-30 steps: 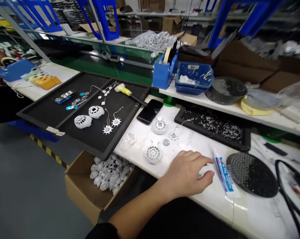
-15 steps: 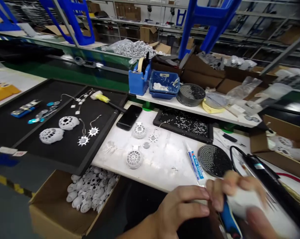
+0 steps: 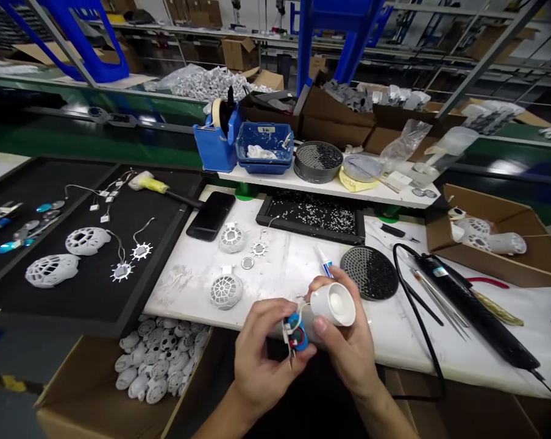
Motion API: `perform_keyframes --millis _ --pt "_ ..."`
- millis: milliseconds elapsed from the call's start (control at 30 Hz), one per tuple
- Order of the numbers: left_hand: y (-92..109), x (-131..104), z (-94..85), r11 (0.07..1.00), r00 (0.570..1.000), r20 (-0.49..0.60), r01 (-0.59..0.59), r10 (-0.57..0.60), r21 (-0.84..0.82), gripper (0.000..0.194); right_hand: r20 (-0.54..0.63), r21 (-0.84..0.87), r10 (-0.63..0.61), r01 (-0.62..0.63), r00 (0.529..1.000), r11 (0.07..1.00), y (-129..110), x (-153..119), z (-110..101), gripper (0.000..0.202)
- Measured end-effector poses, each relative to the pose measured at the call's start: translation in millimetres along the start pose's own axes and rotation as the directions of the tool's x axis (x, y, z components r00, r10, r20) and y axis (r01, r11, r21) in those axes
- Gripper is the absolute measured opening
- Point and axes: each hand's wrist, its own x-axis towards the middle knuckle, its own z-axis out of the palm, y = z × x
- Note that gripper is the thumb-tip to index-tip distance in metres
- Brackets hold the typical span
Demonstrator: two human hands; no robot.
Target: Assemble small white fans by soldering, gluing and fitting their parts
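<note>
Near the table's front edge, my left hand [image 3: 264, 350] is closed around a blue cylindrical part [image 3: 298, 335] with thin wires and a small board. My right hand [image 3: 348, 341] grips a white cup-shaped housing [image 3: 334, 303], its round opening tilted up toward the camera. A pale wire runs between the two parts, which are close together. Behind my right hand lies a blue and white tube [image 3: 325, 263], partly covered by the fingers. To the left on the white table are a white lattice dome [image 3: 226, 290], a second dome [image 3: 232, 239] and a small round disc [image 3: 247, 263].
A round black-grey tray [image 3: 369, 272] is right of my hands, then a black corded tool [image 3: 476, 311] and tweezers. A phone [image 3: 210, 216] lies at the left. Above is a shelf [image 3: 266, 178] with blue bins. An open box [image 3: 74, 390] of white parts stands below left.
The view has shifted right. Both hands are now farther left in view and higher up, still holding the parts. The white housing's opening now faces the camera, and the tube is partly covered.
</note>
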Motion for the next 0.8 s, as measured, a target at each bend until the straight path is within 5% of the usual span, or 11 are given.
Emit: perform_keyframes --millis 233,433,500,667,733,800 --pt "1 4 -26.1 0.947 0.993 0.117 -0.034 -0.004 0.321 0.05 -0.031 -0.296 -0.026 0.016 0.999 0.955 -14 20 -34 0.06" --pt "9 -2 -19.2 0.94 0.982 0.186 -0.044 -0.021 0.339 0.051 -0.035 -0.669 -0.11 0.058 0.993 0.741 -30 31 -35 0.091" --pt "9 -5 -16.0 0.939 0.983 0.182 -0.038 -0.027 0.342 0.051 -0.019 -0.808 -0.065 0.023 0.998 0.588 -31 35 -30 0.087" --pt "5 -11 -13.6 0.92 0.978 0.201 -0.03 -0.053 0.39 0.052 0.003 -0.995 0.119 0.015 0.993 -0.101 -26 46 -13 0.07" --pt "4 -11 -16.1 0.913 0.976 0.204 -0.016 -0.074 0.407 0.052 0.012 -0.978 0.164 0.046 0.986 -0.206 -26 49 -10 0.068" --pt "4 -9 -20.2 0.915 0.974 0.193 0.03 -0.116 0.403 0.052 0.006 -0.979 0.162 0.038 0.987 -0.199 -30 51 -12 0.072"
